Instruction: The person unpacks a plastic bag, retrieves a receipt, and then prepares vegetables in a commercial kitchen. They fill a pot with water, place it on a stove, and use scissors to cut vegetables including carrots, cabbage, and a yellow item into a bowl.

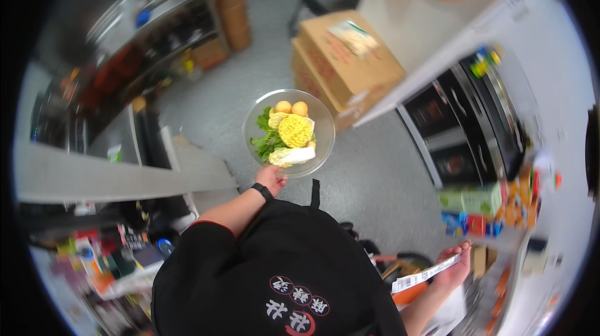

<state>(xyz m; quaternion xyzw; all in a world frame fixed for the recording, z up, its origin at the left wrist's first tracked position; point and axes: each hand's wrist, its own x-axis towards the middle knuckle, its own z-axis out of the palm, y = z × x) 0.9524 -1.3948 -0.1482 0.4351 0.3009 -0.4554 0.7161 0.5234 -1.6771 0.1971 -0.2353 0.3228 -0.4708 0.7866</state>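
Note:
My left hand [271, 179] grips the near rim of a large clear bowl [326, 148], held out over the floor. In the bowl lie a round cake of yellow instant noodles [295, 131], leafy greens [268, 145], pale cabbage leaves [300, 154] and round tan balls [283, 107] at the far side. A dark watch is on my left wrist. Out to the right, my right hand [453, 265] holds a long white printed paper slip [425, 274] between thumb and fingers.
Stacked cardboard boxes [351, 59] stand just beyond the bowl, against a white counter [398, 22]. Black cabinets with glass doors [454, 125] are at right, above colourful packages [473, 223]. At left is a pale partition [117, 186]; steel shelving [164, 41] stands farther back.

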